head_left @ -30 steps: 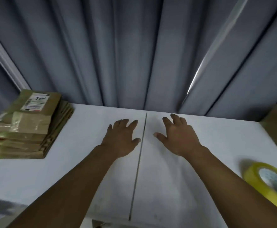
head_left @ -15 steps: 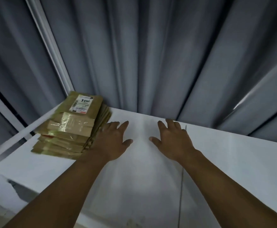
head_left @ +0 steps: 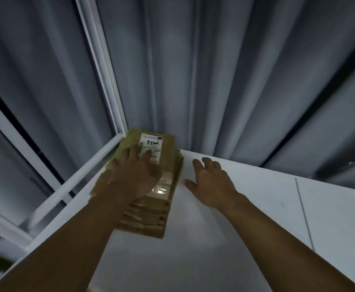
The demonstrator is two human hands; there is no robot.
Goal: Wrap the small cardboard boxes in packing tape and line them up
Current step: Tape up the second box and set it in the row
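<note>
stack of boxes (head_left: 147, 220): sits on the table (head_left: 225, 249), way over at its far left corner, pretty much at the left edge
label (head_left: 151, 144): on the top box, toward the far end of the stack
left hand (head_left: 133, 178): flat on top of the stack, fingers reaching up onto the near edge of the label
right hand (head_left: 211, 184): just right of the stack, over the bare table, thumb pointing at the stack; can't tell if it's touching the surface
seam (head_left: 304, 213): runs front to back across the tabletop, well off to the right of both hands
curtain (head_left: 225, 81): hangs right behind the table's far edge
window frame (head_left: 96, 60): left of the curtain, behind and left of the stack
</note>
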